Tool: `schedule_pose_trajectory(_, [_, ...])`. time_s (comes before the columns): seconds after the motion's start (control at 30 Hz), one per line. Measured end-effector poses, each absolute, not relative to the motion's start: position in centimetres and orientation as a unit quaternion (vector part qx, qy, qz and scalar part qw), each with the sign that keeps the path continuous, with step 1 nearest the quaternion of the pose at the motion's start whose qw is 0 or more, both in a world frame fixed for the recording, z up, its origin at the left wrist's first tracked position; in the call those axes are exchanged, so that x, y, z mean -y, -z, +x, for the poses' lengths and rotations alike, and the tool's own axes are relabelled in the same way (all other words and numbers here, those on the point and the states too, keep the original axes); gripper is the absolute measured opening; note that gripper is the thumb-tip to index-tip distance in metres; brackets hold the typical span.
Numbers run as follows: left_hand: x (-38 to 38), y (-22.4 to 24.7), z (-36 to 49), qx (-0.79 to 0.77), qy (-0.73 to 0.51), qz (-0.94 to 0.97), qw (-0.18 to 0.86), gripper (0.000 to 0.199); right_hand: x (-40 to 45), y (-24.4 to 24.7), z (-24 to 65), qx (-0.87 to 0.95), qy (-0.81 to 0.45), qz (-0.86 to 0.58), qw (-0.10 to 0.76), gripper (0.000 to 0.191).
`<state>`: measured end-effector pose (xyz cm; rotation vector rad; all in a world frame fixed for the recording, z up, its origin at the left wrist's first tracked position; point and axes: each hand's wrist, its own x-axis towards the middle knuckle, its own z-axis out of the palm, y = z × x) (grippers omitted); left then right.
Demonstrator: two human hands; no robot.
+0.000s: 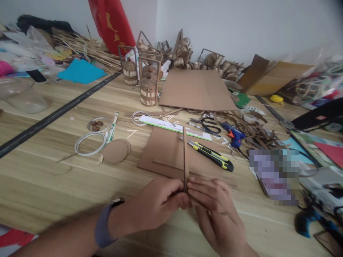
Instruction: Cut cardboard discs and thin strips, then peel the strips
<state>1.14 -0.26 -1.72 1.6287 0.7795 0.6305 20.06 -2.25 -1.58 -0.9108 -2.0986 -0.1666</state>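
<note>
A narrow cardboard strip stands up from between my hands, its far end over the cardboard pieces on the table. My left hand, with a watch on the wrist, pinches the strip's near end between thumb and bent fingers. Against the strip's other side, my right hand presses with its fingers together; its thumb is mostly hidden. A yellow and black utility knife lies on the cardboard just beyond my right hand. Behind it is a white and green strip.
Two round cardboard discs and tape rings lie left. Black scissors, a blue glue gun and a blurred-out phone are right. Small lidded baskets and a large cardboard sheet stand or lie farther back.
</note>
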Motion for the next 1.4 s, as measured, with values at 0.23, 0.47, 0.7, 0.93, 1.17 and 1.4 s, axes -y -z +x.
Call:
schedule_pose_trajectory(0.23, [0.9,1.6,1.5,-0.356,-0.291,0.738,0.493,0.028,2.4,1.3,19.7,0.835,0.068,-0.356,0.413,0.014])
schedule_pose_trajectory(0.47, [1.2,2.1,1.8,-0.367,-0.338,0.765,0.408,0.025,2.5,1.1,19.5,0.830,0.041,-0.364,0.420,0.013])
schedule_pose_trajectory(0.7, [0.3,2.2,1.3,-0.266,-0.354,0.837,0.322,0.025,2.3,1.1,19.8,0.782,-0.138,-0.386,0.469,0.014])
schedule_pose_trajectory(0.93, [-0.2,1.4,0.6,-0.228,-0.318,0.859,0.331,0.027,2.5,1.1,19.8,0.749,-0.226,-0.378,0.496,0.020])
schedule_pose_trajectory(1.17, [0.2,2.2,1.0,-0.324,-0.320,0.813,0.363,0.049,2.7,1.5,19.7,0.811,-0.039,-0.359,0.461,0.012])
schedule_pose_trajectory(1.4, [0.6,2.1,1.6,-0.403,-0.303,0.774,0.384,0.028,2.1,2.2,19.6,0.811,0.004,-0.391,0.436,0.020])
